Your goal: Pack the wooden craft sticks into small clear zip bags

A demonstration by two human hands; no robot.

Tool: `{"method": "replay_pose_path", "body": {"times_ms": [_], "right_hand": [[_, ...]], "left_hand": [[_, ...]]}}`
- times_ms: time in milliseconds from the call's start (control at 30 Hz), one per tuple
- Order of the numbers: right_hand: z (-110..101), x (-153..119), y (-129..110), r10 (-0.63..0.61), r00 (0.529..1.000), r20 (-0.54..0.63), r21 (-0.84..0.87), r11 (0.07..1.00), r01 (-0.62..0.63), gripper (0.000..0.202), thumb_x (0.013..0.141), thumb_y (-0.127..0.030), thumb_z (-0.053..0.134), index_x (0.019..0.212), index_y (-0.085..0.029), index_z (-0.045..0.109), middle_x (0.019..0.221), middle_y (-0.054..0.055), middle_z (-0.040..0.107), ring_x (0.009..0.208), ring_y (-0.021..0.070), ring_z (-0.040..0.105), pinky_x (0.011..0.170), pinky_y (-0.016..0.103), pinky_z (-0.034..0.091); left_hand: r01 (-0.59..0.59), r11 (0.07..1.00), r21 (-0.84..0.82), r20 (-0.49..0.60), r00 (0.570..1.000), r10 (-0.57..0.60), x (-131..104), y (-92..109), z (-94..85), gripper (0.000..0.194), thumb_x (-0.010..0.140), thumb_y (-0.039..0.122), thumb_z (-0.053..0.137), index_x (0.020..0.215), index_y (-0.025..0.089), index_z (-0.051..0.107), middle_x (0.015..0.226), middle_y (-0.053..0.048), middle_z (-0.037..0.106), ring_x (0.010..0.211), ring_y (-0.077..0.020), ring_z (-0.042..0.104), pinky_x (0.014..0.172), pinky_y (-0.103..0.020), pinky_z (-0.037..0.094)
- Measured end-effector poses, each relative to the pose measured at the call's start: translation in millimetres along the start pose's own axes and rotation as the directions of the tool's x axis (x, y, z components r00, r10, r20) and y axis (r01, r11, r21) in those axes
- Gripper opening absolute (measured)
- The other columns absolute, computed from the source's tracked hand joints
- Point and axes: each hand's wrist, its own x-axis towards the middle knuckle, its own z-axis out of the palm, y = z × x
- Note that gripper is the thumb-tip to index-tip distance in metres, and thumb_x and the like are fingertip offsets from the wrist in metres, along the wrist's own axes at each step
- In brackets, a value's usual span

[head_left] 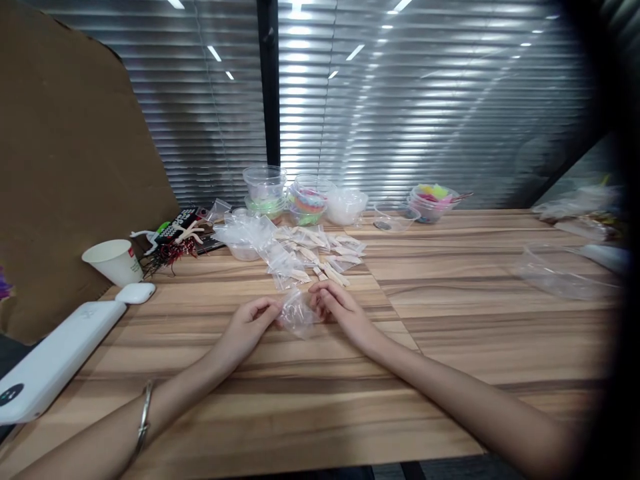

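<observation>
A clear plastic bag (299,315) lies between my two hands over the wooden table (320,413). My left hand (253,319) pinches the bag's left edge between thumb and fingers. At the bag's right side is my right hand (341,310), its fingers curled and pressed together against the plastic. Just beyond my hands, a pile of small clear bags (285,257) is spread out, several with pale pieces inside. Pale, finger-like pieces (334,273) lie at the near edge of that pile, close to my right fingertips.
Clear tubs (265,185) with coloured contents stand along the back by the blinds. On the left are a paper cup (116,262), a white case (135,293), a long white device (63,353) and tangled wires (170,255). A clear container (560,270) lies at right.
</observation>
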Motion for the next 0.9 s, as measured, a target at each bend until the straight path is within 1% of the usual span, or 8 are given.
{"method": "replay_pose_path", "body": {"times_ms": [100, 167, 300, 500, 600, 700, 767, 900], "right_hand": [[6.6, -12.7, -8.3, -0.012, 0.999, 0.040, -0.073, 0.997, 0.015, 0.032, 0.090, -0.043, 0.044, 0.112, -0.022, 0.051, 0.104, 0.004, 0.057, 0.091, 0.0125, 0.055, 0.079, 0.024, 0.044], [11.5, -16.1, -8.9, -0.011, 0.999, 0.046, -0.129, 0.991, 0.016, 0.036, 0.084, -0.042, 0.056, 0.114, -0.024, 0.050, 0.111, 0.003, 0.056, 0.097, 0.0138, 0.055, 0.081, 0.024, 0.045], [13.1, -14.5, -4.5, 0.023, 0.999, 0.047, -0.116, 0.993, -0.017, 0.037, 0.081, -0.039, 0.060, 0.113, -0.022, 0.050, 0.108, 0.004, 0.058, 0.091, 0.0136, 0.057, 0.077, 0.025, 0.047], [5.8, -11.5, -9.1, -0.009, 0.978, 0.208, -0.125, 0.992, 0.036, 0.029, 0.082, -0.037, 0.060, 0.106, -0.020, 0.061, 0.104, 0.004, 0.061, 0.095, 0.0136, 0.056, 0.082, 0.025, 0.044], [4.8, -9.2, -11.2, -0.010, 0.990, 0.142, -0.055, 0.998, 0.018, 0.031, 0.082, -0.037, 0.059, 0.106, -0.019, 0.063, 0.106, 0.005, 0.061, 0.095, 0.0137, 0.056, 0.082, 0.025, 0.043], [4.1, -6.3, -10.7, 0.129, 0.989, 0.076, 0.123, 0.983, -0.138, 0.033, 0.078, -0.039, 0.063, 0.099, -0.014, 0.063, 0.091, 0.006, 0.063, 0.077, 0.0111, 0.057, 0.070, 0.023, 0.044], [3.9, -5.7, -10.2, 0.180, 0.981, 0.065, 0.187, 0.964, -0.189, 0.032, 0.075, -0.040, 0.065, 0.091, -0.011, 0.063, 0.080, 0.005, 0.062, 0.068, 0.0091, 0.054, 0.065, 0.021, 0.042], [5.0, -7.7, -9.9, 0.165, 0.986, 0.028, 0.216, 0.962, -0.167, 0.031, 0.080, -0.042, 0.060, 0.087, -0.011, 0.059, 0.072, 0.002, 0.057, 0.065, 0.0077, 0.051, 0.062, 0.019, 0.039]], "left_hand": [[-0.011, 0.999, -0.033, 0.023, 1.000, 0.011, -0.6, 0.2, 1.5, 0.026, 0.084, 0.039, 0.054, 0.089, 0.013, 0.060, 0.079, -0.004, 0.063, 0.077, -0.0147, 0.058, 0.077, -0.025, 0.044], [-0.012, 0.999, -0.049, 0.027, 1.000, 0.013, -0.8, -0.5, 1.3, 0.027, 0.085, 0.038, 0.054, 0.092, 0.013, 0.059, 0.079, -0.004, 0.063, 0.077, -0.0146, 0.059, 0.078, -0.025, 0.044], [-0.008, 0.999, -0.053, 0.036, 0.999, 0.010, -1.2, 0.5, 0.7, 0.028, 0.085, 0.038, 0.054, 0.092, 0.012, 0.060, 0.080, -0.005, 0.064, 0.078, -0.0150, 0.059, 0.078, -0.025, 0.044], [0.038, 0.998, -0.054, 0.024, 0.999, -0.037, -2.9, 5.8, 1.6, 0.032, 0.080, 0.038, 0.060, 0.098, 0.011, 0.063, 0.098, -0.007, 0.064, 0.088, -0.0162, 0.056, 0.079, -0.024, 0.042], [0.068, 0.994, -0.083, -0.004, 0.998, -0.069, -2.8, 5.2, 1.6, 0.029, 0.078, 0.038, 0.063, 0.088, 0.011, 0.063, 0.087, -0.005, 0.065, 0.079, -0.0135, 0.056, 0.074, -0.022, 0.043], [0.102, 0.987, -0.121, -0.013, 0.994, -0.104, -3.2, 3.7, 2.5, 0.029, 0.077, 0.039, 0.064, 0.084, 0.011, 0.060, 0.077, -0.003, 0.063, 0.067, -0.0101, 0.055, 0.065, -0.020, 0.043], [0.123, 0.983, -0.136, -0.002, 0.992, -0.125, -4.2, 4.1, 3.9, 0.030, 0.076, 0.039, 0.066, 0.082, 0.010, 0.060, 0.068, -0.001, 0.060, 0.059, -0.0083, 0.052, 0.058, -0.019, 0.041], [0.137, 0.977, -0.162, 0.001, 0.990, -0.139, -7.0, 9.1, 7.0, 0.030, 0.074, 0.038, 0.068, 0.079, 0.010, 0.058, 0.060, 0.001, 0.055, 0.053, -0.0069, 0.048, 0.052, -0.017, 0.038]]}}
